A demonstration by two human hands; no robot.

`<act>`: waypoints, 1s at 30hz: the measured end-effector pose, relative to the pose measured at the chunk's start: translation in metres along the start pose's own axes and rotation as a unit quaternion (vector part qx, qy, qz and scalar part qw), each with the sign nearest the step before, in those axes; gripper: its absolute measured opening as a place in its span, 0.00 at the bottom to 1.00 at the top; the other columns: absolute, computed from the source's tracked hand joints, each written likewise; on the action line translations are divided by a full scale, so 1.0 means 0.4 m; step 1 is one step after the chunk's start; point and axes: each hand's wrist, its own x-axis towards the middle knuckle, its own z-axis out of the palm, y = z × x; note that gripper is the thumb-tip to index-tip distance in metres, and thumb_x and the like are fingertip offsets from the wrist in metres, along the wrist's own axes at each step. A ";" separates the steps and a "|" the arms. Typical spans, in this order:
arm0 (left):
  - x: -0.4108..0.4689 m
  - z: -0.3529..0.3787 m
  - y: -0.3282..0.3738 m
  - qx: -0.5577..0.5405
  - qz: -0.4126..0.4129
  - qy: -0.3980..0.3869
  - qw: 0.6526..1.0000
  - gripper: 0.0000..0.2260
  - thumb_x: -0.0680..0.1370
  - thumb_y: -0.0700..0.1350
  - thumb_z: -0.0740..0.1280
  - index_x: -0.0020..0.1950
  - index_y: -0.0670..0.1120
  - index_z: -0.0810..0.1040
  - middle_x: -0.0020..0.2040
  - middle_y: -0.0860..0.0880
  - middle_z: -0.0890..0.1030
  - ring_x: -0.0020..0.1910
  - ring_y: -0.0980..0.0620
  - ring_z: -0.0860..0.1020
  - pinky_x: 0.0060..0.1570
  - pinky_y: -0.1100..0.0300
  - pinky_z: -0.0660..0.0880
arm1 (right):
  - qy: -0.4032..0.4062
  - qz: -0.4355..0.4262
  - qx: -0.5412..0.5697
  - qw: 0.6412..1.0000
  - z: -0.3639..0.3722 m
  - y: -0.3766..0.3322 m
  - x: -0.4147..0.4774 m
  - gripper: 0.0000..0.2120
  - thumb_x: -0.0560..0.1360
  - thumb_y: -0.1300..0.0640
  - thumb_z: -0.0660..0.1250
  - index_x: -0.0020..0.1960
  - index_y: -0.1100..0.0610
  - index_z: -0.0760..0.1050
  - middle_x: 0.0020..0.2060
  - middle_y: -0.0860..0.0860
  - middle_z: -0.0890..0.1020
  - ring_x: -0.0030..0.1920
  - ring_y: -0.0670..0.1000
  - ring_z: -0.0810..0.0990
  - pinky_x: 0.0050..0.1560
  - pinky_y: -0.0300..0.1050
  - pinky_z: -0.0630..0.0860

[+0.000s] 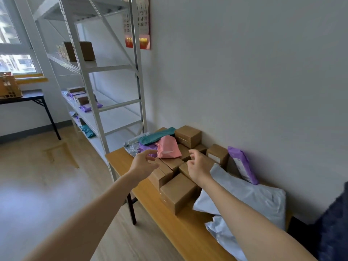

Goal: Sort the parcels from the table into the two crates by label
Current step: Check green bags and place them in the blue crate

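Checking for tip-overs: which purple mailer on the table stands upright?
The purple mailer leaning on the wall; the other lies flat beside the pink mailer.

Pink mailer [168, 147], teal mailer [157, 136], purple mailer [243, 164], brown boxes [178, 192], yellow-wood table [169, 219]

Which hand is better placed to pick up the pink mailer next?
Probably left: the left hand has open fingers almost touching the pink mailer; the right hand hovers farther off over brown boxes.
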 end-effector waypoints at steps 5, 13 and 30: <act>0.226 -0.045 -0.046 0.000 -0.014 0.000 1.000 0.17 0.72 0.39 0.75 0.55 0.54 0.76 0.49 0.49 0.79 0.49 0.48 0.79 0.52 0.48 0.80 | -0.006 0.023 0.022 0.999 0.115 0.009 0.199 0.18 0.81 0.62 0.57 0.69 0.50 0.66 0.57 0.46 0.71 0.46 0.39 0.74 0.30 0.25 0.69; 0.492 -0.070 -0.133 -0.024 -0.046 -0.018 0.998 0.20 0.73 0.34 0.72 0.61 0.50 0.76 0.48 0.49 0.79 0.44 0.53 0.80 0.37 0.61 0.80 | -0.004 0.053 0.004 0.999 0.233 0.007 0.419 0.20 0.81 0.62 0.58 0.72 0.53 0.64 0.67 0.52 0.72 0.65 0.52 0.74 0.56 0.39 0.75; 1.037 -0.244 -0.328 0.002 -0.047 -0.143 0.989 0.19 0.74 0.33 0.70 0.62 0.47 0.77 0.47 0.47 0.79 0.44 0.49 0.78 0.46 0.54 0.79 | 0.086 0.163 0.000 0.983 0.555 -0.045 0.717 0.21 0.80 0.64 0.57 0.72 0.55 0.65 0.67 0.51 0.72 0.66 0.51 0.71 0.56 0.36 0.68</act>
